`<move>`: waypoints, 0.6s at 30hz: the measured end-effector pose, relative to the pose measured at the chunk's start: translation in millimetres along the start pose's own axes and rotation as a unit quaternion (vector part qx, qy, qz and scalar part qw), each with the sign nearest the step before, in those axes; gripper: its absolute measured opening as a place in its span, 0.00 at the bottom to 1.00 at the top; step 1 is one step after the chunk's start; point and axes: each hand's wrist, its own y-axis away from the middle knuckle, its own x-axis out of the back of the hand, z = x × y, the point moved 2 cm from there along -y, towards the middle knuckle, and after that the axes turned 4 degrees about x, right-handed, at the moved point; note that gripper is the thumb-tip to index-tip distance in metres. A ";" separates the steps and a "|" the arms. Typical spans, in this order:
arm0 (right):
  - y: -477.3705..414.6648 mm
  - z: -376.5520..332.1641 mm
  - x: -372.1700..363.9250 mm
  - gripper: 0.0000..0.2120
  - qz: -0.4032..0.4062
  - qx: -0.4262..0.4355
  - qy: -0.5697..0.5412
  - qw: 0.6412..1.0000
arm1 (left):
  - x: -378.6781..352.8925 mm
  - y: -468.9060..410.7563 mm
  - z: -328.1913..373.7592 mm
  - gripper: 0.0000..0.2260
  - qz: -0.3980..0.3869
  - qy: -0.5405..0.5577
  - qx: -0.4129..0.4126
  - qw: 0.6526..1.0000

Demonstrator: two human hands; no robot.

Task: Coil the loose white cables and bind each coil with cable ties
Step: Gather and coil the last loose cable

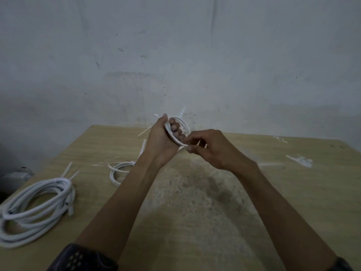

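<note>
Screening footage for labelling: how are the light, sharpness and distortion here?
Head view: dim, flat light, no glare; left hand, right hand and the small coil they hold look soft; ties at far right smear; big coil is sharper; wide lens stretches the lower corners.

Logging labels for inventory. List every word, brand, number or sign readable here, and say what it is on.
None can be read.
Large coil: small dark marks on the sheath, too blurred to read.
Small coil, gripped by the left hand and pinched by the right hand: no print shows.
Sleeve: pale dots, a pattern, not letters.
Wall and table: only scuffs and stains.
</note>
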 end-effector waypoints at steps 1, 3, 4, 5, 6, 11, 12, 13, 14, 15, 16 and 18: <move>0.5 2.9 1.4 0.05 -0.002 -0.009 -0.010 1.000 | 0.9 -0.2 2.4 0.19 -0.001 0.045 -0.009 0.999; 1.4 10.7 8.6 0.05 -0.015 -0.025 -0.032 0.999 | 2.7 0.1 9.3 0.18 -0.017 0.132 -0.027 0.991; 2.6 17.5 14.8 0.07 -0.018 -0.033 -0.040 0.998 | 4.3 0.7 14.4 0.18 -0.030 0.156 -0.030 0.987; 5.3 24.4 24.3 0.09 -0.014 -0.044 -0.047 0.998 | 7.5 1.0 20.0 0.18 -0.046 0.163 -0.025 0.985; 9.0 33.8 35.8 0.10 -0.005 -0.059 -0.053 0.997 | 10.9 2.9 26.6 0.19 -0.067 0.160 -0.015 0.985; 28.2 70.8 89.9 0.10 0.085 -0.127 0.103 0.983 | 25.8 10.0 45.4 0.21 -0.151 0.073 0.049 0.985; 28.2 75.2 91.7 0.08 0.099 -0.131 0.149 0.975 | 22.8 11.0 43.5 0.20 -0.160 0.035 0.058 0.985; 26.8 76.1 90.3 0.08 0.114 -0.132 0.194 0.965 | 17.8 12.5 39.8 0.19 -0.170 -0.008 0.071 0.983; 24.5 75.2 87.1 0.10 0.129 -0.137 0.235 0.953 | 12.5 14.4 34.6 0.19 -0.179 -0.052 0.087 0.979; 22.2 71.4 83.8 0.13 0.144 -0.145 0.272 0.940 | 7.6 16.2 28.6 0.18 -0.187 -0.094 0.107 0.972; 20.1 66.8 81.7 0.15 0.160 -0.153 0.304 0.927 | 4.1 18.2 23.0 0.18 -0.191 -0.133 0.124 0.965; 19.5 54.3 82.1 0.15 0.196 -0.159 0.367 0.895 | 0.6 20.9 12.7 0.18 -0.189 -0.191 0.145 0.952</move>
